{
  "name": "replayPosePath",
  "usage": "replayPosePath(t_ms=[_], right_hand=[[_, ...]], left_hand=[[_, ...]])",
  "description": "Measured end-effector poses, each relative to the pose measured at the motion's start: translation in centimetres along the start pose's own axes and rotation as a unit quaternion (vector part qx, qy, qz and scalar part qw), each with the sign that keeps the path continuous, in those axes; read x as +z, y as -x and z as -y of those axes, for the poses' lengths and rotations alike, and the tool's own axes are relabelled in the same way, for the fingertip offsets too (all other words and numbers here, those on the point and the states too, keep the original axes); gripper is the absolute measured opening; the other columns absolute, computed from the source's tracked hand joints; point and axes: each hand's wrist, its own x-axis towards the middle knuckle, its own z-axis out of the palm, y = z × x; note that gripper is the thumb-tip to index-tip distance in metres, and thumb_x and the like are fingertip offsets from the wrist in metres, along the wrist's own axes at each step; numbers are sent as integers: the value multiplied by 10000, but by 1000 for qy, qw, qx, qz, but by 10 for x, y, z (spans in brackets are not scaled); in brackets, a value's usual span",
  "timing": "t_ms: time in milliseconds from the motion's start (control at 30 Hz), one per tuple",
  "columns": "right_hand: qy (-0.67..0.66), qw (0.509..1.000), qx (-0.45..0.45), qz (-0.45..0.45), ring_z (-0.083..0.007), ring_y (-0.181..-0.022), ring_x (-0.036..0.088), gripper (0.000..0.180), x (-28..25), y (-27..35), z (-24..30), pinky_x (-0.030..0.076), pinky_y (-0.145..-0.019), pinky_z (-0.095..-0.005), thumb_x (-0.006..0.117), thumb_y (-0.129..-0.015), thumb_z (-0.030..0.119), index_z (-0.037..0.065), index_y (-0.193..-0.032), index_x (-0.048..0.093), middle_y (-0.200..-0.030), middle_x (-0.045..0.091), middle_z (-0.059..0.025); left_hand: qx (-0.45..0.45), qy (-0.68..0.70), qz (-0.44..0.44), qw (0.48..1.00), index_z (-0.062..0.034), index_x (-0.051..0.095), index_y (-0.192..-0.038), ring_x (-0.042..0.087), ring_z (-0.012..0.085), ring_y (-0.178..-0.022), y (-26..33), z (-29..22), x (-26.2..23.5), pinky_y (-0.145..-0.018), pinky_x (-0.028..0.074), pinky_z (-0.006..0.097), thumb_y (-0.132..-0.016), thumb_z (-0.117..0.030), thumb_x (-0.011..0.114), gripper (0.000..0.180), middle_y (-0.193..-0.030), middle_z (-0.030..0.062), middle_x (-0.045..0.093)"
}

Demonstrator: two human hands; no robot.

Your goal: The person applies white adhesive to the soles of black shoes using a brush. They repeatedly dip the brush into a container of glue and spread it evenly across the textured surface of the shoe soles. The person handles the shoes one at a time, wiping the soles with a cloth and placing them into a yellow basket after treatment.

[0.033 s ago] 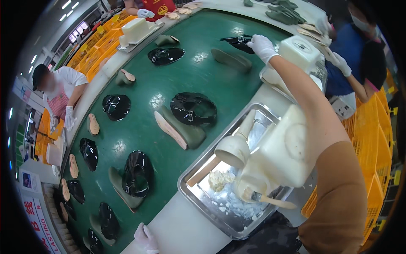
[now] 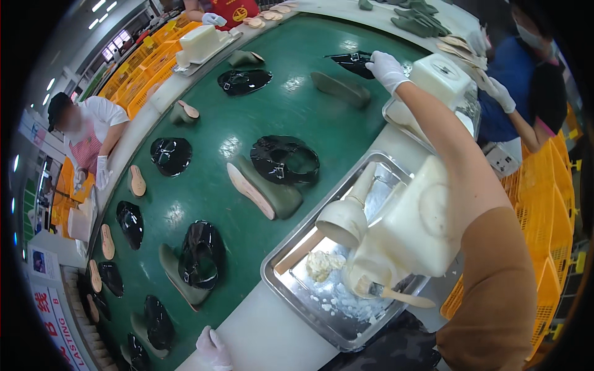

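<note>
My right hand (image 2: 387, 71), in a white glove, reaches far across the green conveyor belt (image 2: 216, 191). Its fingers pinch the right end of a glossy black shoe upper (image 2: 351, 63) with a small buckle. Just below that upper lies a dark green shoe last (image 2: 340, 89). At the lower edge my left hand (image 2: 213, 349), also gloved, rests by the belt's near border with nothing visible in it; its fingers show only in part and look loosely apart. Nearer me, another black upper (image 2: 284, 159) lies against a green last with a pale insole (image 2: 250, 188).
A metal tray (image 2: 272, 266) on the near ledge holds a white container (image 2: 421, 216), a cup-shaped piece, a brush (image 2: 402, 297) and whitish paste. More uppers and lasts lie along the belt. Co-workers stand left, at the back and right (image 2: 507, 99). Orange crates (image 2: 538, 247) line the right.
</note>
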Motion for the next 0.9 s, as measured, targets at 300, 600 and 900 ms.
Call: replayPosePath(t_ms=[300, 600, 900], right_hand=[[-139, 987, -20, 81, -213, -737, 639, 220, 2, 11, 0, 496, -694, -340, 558, -827, 207, 73, -990, 619, -844, 648, -102], [-286, 869, -367, 169, -133, -644, 593, 187, -66, 164, 164, 492, -627, -291, 547, -845, 192, 42, -945, 596, -787, 613, -45], [-137, 607, -703, 344, -326, -851, 601, 295, -75, 521, 358, 478, -762, -376, 619, -799, 176, 21, -1044, 562, -914, 625, -154]], left_hand=[[16, -35, 17, 999, 17, 618, -962, 571, 319, -831, 0, -5, -3, -765, 428, 390, -873, -176, 507, 239, -912, 168, 627], [101, -53, -123, 986, -31, 619, -999, 579, 312, -822, -7, 2, -13, -767, 445, 403, -808, -178, 597, 242, -861, 156, 620], [55, 78, -46, 994, -24, 516, -1148, 405, 386, -1153, 136, -3, -45, -996, 296, 467, -775, -302, 598, 473, -1178, 217, 484]])
